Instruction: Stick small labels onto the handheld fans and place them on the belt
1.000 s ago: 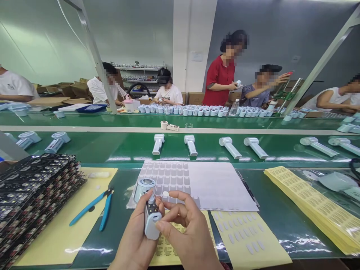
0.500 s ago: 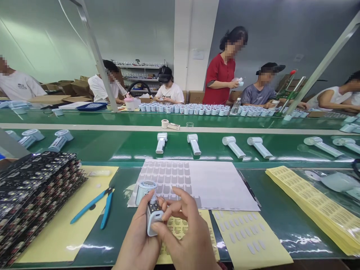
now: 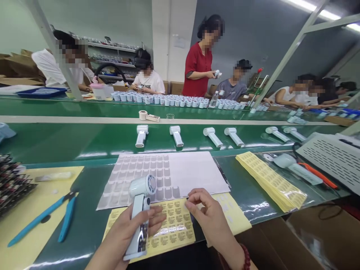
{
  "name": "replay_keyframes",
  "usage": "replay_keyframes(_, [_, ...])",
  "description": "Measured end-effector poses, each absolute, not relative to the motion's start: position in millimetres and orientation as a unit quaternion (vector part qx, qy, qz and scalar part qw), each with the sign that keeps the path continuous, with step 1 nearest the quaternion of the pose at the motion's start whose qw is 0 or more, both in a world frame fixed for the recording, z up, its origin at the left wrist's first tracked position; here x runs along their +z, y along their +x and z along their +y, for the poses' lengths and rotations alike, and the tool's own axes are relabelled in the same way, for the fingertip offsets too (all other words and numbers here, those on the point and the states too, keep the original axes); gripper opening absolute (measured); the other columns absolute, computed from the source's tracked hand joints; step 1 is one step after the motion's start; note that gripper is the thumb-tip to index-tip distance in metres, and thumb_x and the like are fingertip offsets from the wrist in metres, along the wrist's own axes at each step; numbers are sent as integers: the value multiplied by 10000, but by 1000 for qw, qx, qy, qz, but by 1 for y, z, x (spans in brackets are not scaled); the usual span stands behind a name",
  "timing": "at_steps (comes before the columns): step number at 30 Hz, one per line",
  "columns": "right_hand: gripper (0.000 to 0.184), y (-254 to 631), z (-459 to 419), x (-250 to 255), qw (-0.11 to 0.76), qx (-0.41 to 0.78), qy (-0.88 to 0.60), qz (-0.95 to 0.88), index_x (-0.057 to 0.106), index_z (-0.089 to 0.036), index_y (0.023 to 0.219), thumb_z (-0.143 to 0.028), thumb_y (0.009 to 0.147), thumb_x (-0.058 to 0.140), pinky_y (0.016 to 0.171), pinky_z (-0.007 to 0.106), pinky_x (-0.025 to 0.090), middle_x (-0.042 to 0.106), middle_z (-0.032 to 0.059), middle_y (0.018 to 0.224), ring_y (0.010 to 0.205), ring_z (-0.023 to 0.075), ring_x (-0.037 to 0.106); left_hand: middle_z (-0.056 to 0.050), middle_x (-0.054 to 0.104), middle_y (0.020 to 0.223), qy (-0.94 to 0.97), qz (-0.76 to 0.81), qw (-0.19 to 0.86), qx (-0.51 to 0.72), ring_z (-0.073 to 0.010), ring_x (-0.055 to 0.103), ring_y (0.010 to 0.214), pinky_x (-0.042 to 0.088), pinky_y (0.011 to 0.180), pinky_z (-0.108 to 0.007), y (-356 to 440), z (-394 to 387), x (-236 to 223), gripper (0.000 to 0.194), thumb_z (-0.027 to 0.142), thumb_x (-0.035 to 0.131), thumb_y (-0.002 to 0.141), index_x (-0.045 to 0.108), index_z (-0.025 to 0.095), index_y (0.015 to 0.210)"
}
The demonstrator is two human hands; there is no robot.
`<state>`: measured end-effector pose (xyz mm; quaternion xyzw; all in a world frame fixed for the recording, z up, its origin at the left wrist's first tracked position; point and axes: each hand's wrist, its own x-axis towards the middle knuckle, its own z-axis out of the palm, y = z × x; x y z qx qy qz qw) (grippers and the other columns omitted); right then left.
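A pale blue handheld fan (image 3: 138, 210) stands tilted in my left hand (image 3: 120, 230), whose thumb lies across its handle while the other fingers extend behind. Its round head points up and right, and a dark strip with small parts shows along the handle's side. My right hand (image 3: 210, 215) is apart from the fan, thumb and forefinger pinched; anything between them is too small to make out. Under the hands lies a yellow sheet of printed labels (image 3: 180, 227). Right of it, partly behind my right hand, is a yellow sheet with pale stickers (image 3: 239, 219).
Beyond my hands lies a white sheet with grey stickers (image 3: 197, 168). Blue-handled nippers (image 3: 67, 221) and stacked circuit boards (image 3: 11, 187) are at left. A yellow label stack (image 3: 270, 183) and a vented metal box (image 3: 334, 161) are at right. Several fans line the green belt (image 3: 118, 138).
My right hand has left the fan and moved right. My left hand has turned the fan, so its head now faces right and its handle side shows. The view has swung right.
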<state>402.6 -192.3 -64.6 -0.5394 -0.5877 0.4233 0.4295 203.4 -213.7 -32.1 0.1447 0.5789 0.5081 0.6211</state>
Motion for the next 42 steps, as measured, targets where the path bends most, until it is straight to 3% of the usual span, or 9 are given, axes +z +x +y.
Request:
replay_keyframes(4, [131,410,-200,-70,375,408,-553,-622,632,-215,754,-266,874,614,748,312,484,596,25,962,814,182,603,-222,749,1034,170,576,621,505,-341,743,895,643,723,-347,206,-214,-49,373,-10,808,638,676,86,973])
replay_keyframes(9, [141,412,-203,-73,333,342,-558,-679,614,-220,802,-229,918,534,739,342,463,591,47,1003,805,193,593,-251,740,1053,171,576,614,512,-362,738,892,645,687,-334,204,-214,-56,464,-15,845,581,660,75,997])
replay_keyframes(12, [130,417,-203,-73,354,386,-517,-677,624,-219,794,-253,909,575,740,323,452,580,47,983,833,192,575,-236,735,1094,173,579,622,498,-349,728,954,642,731,-336,202,-213,-58,430,27,816,656,647,83,1047])
replay_keyframes(15, [150,423,-206,-70,395,471,-463,-639,639,-217,773,-320,882,649,623,270,408,545,34,936,797,170,540,-209,730,1135,171,585,630,481,-322,724,986,633,793,-346,202,-213,-57,355,57,755,740,642,96,1074])
replay_keyframes(19, [191,415,-209,-59,439,532,-424,-587,628,-221,781,-375,888,667,592,255,372,517,29,939,806,159,511,-167,747,1107,166,589,629,480,-292,736,952,626,785,-313,205,-216,-44,357,83,792,703,678,118,1039])
replay_keyframes(23, [161,385,-209,-44,441,594,-383,-552,623,-215,790,-339,842,712,581,260,363,548,25,929,763,147,511,-124,768,1011,163,558,629,517,-277,745,857,621,731,-321,207,-217,-27,378,259,833,686,715,152,1029])
replay_keyframes(28, [119,347,-208,-28,420,616,-363,-559,617,-209,720,-233,798,703,764,278,441,596,45,960,1093,232,564,-92,758,949,119,502,662,544,-299,705,963,596,719,-325,201,-211,-27,446,530,743,725,753,172,992])
replay_keyframes(33, [106,334,-204,-29,380,571,-405,-605,622,-205,714,-209,798,687,574,225,398,563,17,998,870,155,593,-66,753,956,103,495,640,579,-275,693,945,578,717,-310,199,-208,-31,453,507,777,699,750,208,1038])
replay_keyframes(42, [125,326,-197,-27,369,534,-416,-636,579,-199,713,-173,802,663,583,221,416,547,-5,946,688,97,529,-49,753,956,66,484,633,601,-246,690,963,570,819,-305,199,-204,-23,247,366,703,819,761,202,994])
